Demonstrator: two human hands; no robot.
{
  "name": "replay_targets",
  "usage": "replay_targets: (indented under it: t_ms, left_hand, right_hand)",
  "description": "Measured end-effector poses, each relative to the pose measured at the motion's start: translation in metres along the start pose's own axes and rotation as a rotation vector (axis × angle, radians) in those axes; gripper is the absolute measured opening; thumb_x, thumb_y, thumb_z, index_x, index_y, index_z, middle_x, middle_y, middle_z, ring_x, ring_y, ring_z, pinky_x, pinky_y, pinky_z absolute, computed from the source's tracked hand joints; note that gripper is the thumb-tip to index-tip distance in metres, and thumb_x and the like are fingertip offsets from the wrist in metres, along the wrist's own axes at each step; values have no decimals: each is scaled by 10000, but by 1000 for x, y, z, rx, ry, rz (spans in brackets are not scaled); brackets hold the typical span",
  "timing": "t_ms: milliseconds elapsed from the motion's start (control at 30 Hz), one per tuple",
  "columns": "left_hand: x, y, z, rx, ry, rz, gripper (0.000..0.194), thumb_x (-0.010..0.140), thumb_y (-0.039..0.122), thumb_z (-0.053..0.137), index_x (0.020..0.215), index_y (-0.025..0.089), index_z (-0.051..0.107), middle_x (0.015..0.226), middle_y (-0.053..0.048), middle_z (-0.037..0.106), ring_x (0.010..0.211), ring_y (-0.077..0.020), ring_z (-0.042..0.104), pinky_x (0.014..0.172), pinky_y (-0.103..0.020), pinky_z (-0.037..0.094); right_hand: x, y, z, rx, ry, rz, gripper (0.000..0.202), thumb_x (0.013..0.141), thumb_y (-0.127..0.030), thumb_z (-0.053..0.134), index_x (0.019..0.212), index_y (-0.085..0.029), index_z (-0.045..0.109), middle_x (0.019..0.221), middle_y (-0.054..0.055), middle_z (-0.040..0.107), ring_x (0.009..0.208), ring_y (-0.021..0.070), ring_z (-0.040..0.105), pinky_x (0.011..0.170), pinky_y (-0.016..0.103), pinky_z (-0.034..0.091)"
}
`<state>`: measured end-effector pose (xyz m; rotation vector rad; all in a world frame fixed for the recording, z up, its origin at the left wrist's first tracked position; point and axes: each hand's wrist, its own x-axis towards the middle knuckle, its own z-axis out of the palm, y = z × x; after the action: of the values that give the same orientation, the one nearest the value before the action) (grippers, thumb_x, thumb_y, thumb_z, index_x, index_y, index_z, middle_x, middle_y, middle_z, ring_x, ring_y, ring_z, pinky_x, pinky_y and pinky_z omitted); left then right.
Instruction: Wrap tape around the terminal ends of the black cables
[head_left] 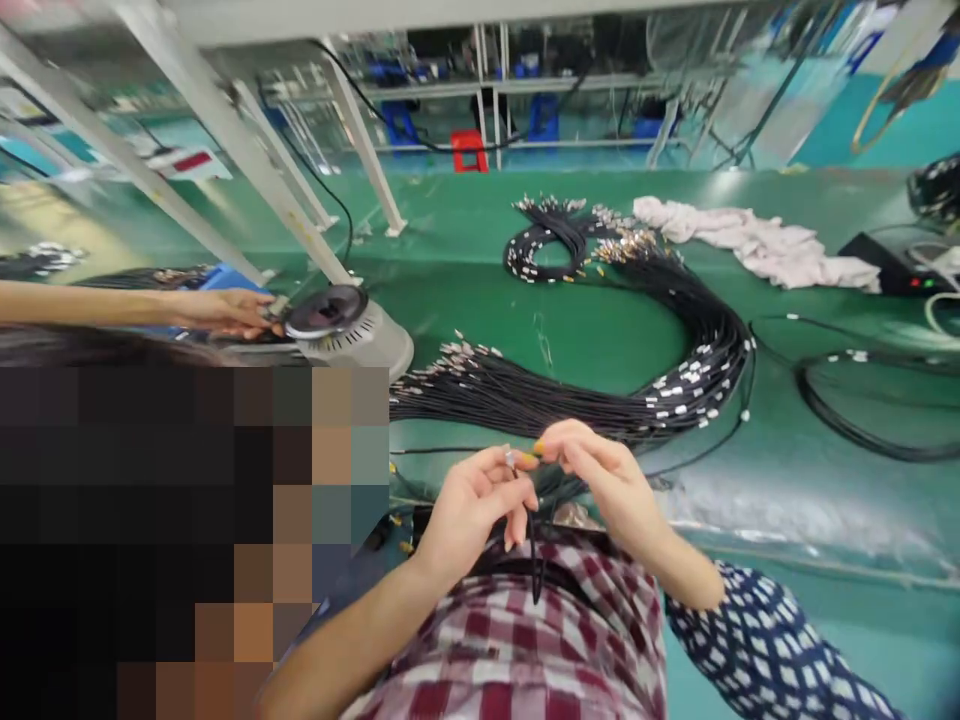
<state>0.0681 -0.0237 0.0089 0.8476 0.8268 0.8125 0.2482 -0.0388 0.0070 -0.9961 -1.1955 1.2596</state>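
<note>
Two bare hands meet over one person's lap, at the near edge of a green table (465, 300). The left hand (476, 505) pinches one short black cable (535, 560) near its upper end, and the cable hangs down in front of a red-and-white checked garment (525, 640). The right hand (604, 470) has its fingers bent toward that end; whether they grip anything cannot be told. Two small yellow spots show at the fingertips. Beyond the hands lie one large, curved bundle of black cables (697, 360), too many to count, one smaller looped bundle (547, 250), and one crumpled pale cloth (750, 240). At right are one loose cable coil (862, 430) and one black box (889, 265) with two lights, red and green. At left, one co-worker's hand (240, 312) is at one round black disc (326, 312) on a grey base (367, 345).
</note>
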Motion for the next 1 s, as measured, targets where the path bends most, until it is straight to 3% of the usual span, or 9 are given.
replay_targets:
  t_ms: [133, 367, 633, 800, 1000]
  left_hand:
    - [-5, -14, 7, 17, -58, -43, 294, 760, 314, 792, 934, 137, 635, 658, 0, 666, 361, -72, 541, 353, -165, 381]
    - [2, -24, 14, 100, -78, -93, 248, 807, 347, 746, 868, 136, 630, 622, -2, 662, 335, -69, 523, 330, -161, 341]
    - [4, -24, 14, 201, -70, -131, 222, 838, 327, 720, 799, 134, 616, 609, 1, 657, 321, -51, 506, 318, -141, 317]
    - [2, -22, 15, 239, -97, -168, 225, 845, 324, 709, 816, 128, 603, 609, -2, 650, 333, -57, 515, 328, -145, 334]
    - [-1, -23, 15, 146, -118, -121, 291, 902, 292, 640, 1095, 211, 437, 692, 19, 682, 415, -101, 602, 401, -169, 442]
  right_hand:
    - [-44, 19, 3, -64, 131, -37, 244, 985, -352, 531, 1012, -278, 762, 1070, 70, 622, 1041, 213, 580, 914, 348, 452]
    - [-67, 28, 3, -113, 252, -79, 238, 988, -303, 526, 1059, -316, 753, 1069, 64, 610, 1026, 204, 577, 907, 354, 474]
    - [-65, 24, -13, -400, 344, -64, 221, 983, -274, 525, 1055, -263, 734, 1060, 76, 647, 1011, 211, 606, 901, 375, 480]
    - [-51, 10, -16, -473, 192, -42, 69, 880, -270, 687, 913, -243, 742, 936, 61, 688, 887, 208, 643, 809, 357, 513]
    - [-44, 5, -16, -370, 231, 111, 143, 852, -268, 711, 717, -223, 700, 811, 53, 693, 777, 202, 626, 716, 351, 483]
